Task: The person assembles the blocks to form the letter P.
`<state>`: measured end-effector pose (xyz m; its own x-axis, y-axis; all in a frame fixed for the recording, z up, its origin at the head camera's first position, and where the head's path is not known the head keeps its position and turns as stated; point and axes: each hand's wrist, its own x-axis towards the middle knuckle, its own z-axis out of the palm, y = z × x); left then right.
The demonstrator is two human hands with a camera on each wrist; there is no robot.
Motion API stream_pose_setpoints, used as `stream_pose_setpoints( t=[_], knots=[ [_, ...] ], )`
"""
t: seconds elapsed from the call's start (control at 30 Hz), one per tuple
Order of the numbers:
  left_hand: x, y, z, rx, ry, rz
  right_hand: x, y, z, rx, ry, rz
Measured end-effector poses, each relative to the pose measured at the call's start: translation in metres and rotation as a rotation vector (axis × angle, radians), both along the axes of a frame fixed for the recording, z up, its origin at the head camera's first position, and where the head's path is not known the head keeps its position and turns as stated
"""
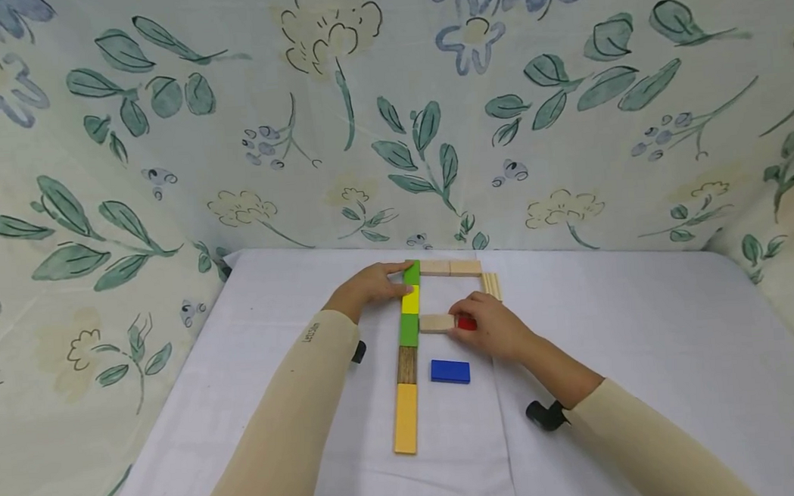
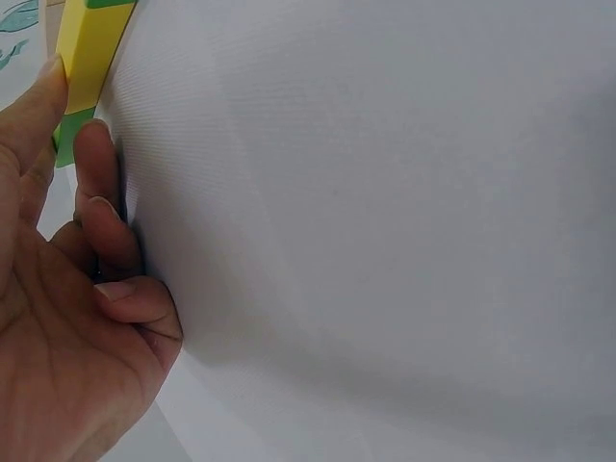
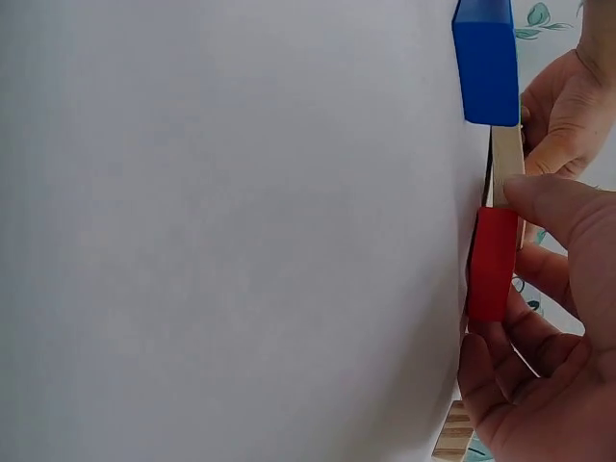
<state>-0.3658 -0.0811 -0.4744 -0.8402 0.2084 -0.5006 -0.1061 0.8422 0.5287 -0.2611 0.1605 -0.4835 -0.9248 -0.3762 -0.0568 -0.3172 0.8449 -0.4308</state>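
Index finger and thumb of my left hand (image 1: 372,286) touch the top end of a column of blocks, at a green block (image 1: 412,272) and a yellow block (image 1: 410,300); its other fingers bend loosely beside the column in the left wrist view. My right hand (image 1: 497,327) pinches a red block (image 3: 493,265), with fingers along its far side and end. The thumb lies where the red block meets a pale wooden block (image 1: 436,323). That pale block extends sideways from a lower green block (image 1: 409,331) of the column.
Further down the column are a brown-grained block (image 1: 407,365) and an orange-yellow block (image 1: 405,420). A blue block (image 1: 450,371) lies right of it. Pale blocks (image 1: 466,268) form a back row, with a striped block (image 1: 491,286) at its right end. Floral cloth hangs behind the white-covered table.
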Motion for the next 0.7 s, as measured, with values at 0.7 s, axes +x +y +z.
stream_pose_setpoints(
  t=[0.7],
  knots=[
    [-0.0014, -0.0004, -0.0010, 0.008, 0.003, -0.012, -0.0016, -0.0027, -0.0023, 0.030, 0.000, -0.018]
  ],
)
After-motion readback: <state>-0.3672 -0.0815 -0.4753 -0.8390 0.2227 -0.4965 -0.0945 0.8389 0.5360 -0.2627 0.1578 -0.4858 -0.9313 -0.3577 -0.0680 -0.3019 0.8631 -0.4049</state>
